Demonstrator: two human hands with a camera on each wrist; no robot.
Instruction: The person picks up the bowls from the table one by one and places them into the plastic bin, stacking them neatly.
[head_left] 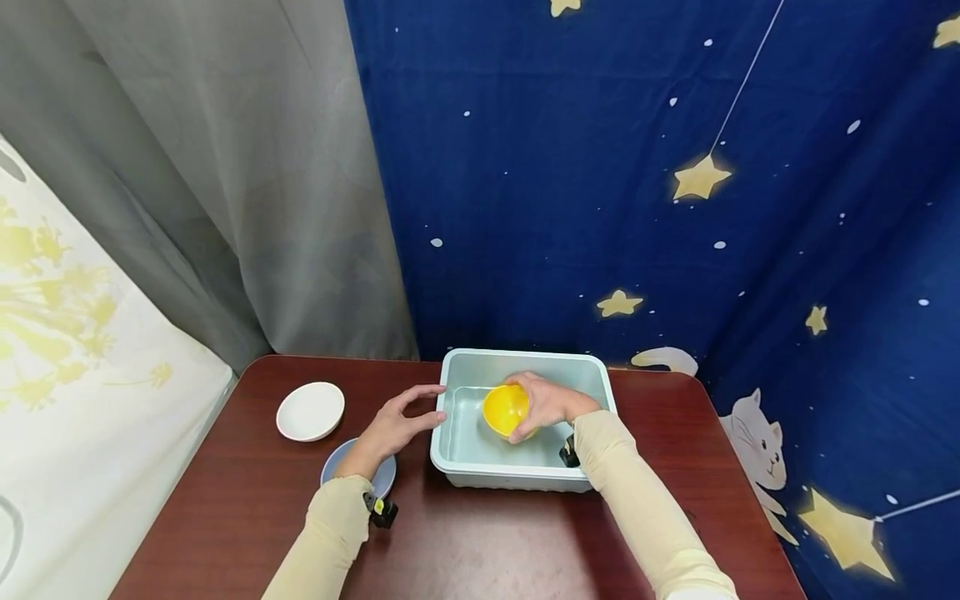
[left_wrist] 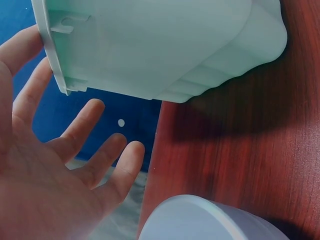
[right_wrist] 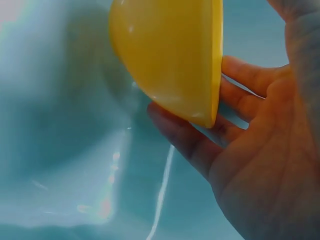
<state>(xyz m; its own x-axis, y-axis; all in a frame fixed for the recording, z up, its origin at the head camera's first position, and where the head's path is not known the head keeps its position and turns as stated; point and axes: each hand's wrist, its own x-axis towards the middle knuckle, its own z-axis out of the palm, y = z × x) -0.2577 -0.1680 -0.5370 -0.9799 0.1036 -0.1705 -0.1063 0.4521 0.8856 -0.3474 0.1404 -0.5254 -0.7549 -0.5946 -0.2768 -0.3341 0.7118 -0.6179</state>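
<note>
A yellow bowl (head_left: 504, 408) is in my right hand (head_left: 550, 403), inside the light green plastic bin (head_left: 517, 472). In the right wrist view the fingers hold the yellow bowl (right_wrist: 170, 60) by its rim and outer side, and it is tipped sideways. My left hand (head_left: 393, 427) is at the bin's left side. Its spread, extended fingertips (left_wrist: 42, 75) meet the rim of the bin (left_wrist: 150, 45) in the left wrist view. Below the left wrist sits a blue-grey bowl (head_left: 386, 477), partly hidden by the forearm.
A white bowl (head_left: 311, 412) stands at the left on the dark red-brown table (head_left: 450, 542). Behind the table hang a grey curtain (head_left: 315, 208) and a blue star-patterned curtain (head_left: 540, 208). A white patterned cloth (head_left: 90, 333) is at the far left.
</note>
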